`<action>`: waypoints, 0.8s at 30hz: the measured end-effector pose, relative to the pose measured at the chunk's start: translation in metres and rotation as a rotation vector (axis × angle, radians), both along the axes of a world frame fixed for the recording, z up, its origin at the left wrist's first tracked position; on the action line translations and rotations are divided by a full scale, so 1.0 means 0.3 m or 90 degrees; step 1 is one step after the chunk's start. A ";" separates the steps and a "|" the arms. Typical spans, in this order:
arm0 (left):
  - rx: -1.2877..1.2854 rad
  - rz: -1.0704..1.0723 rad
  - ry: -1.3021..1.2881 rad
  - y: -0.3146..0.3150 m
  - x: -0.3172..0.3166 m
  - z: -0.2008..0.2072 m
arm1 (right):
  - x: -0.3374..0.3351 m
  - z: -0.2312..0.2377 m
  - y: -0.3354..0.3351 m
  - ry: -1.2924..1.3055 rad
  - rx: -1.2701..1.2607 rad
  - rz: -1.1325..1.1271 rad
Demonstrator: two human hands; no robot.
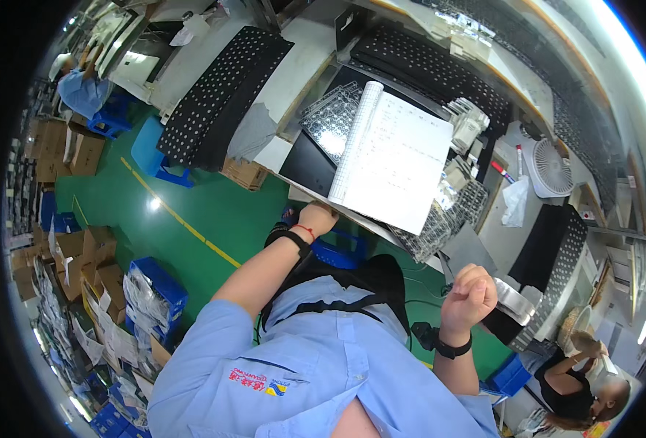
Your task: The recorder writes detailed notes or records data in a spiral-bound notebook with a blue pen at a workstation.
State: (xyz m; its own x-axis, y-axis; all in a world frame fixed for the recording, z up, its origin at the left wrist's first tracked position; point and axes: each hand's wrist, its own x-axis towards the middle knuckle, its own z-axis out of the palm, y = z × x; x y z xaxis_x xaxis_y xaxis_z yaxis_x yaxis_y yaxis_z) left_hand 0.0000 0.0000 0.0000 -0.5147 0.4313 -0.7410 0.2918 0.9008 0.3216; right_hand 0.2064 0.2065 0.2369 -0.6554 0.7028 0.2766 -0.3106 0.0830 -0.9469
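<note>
In the head view, the open notebook (399, 157) lay across clear plastic trays (331, 131). The left hand (318, 217) was near its lower-left corner, fingertips hidden, grip impossible to tell; the right hand (470, 298) curled inward, visibly holding nothing. Keeping the notebook level seemed wise, lest the trays slide

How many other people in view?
2: a person in a blue shirt at the upper left, and a person in a dark top at the lower right. More may be hidden.
</note>
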 end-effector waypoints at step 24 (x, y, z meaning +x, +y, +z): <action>0.534 0.008 -0.138 -0.245 0.169 -0.184 | -0.213 -0.924 -0.379 -0.304 0.621 0.364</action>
State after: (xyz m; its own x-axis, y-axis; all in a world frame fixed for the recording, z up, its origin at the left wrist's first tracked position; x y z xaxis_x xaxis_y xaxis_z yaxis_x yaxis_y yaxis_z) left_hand 0.0506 -0.0734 -0.0552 -0.4073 0.8747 -0.2626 0.1394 0.3437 0.9287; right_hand 0.1425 0.0927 -0.0405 -0.9810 -0.0860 0.1738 -0.1740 0.7859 -0.5934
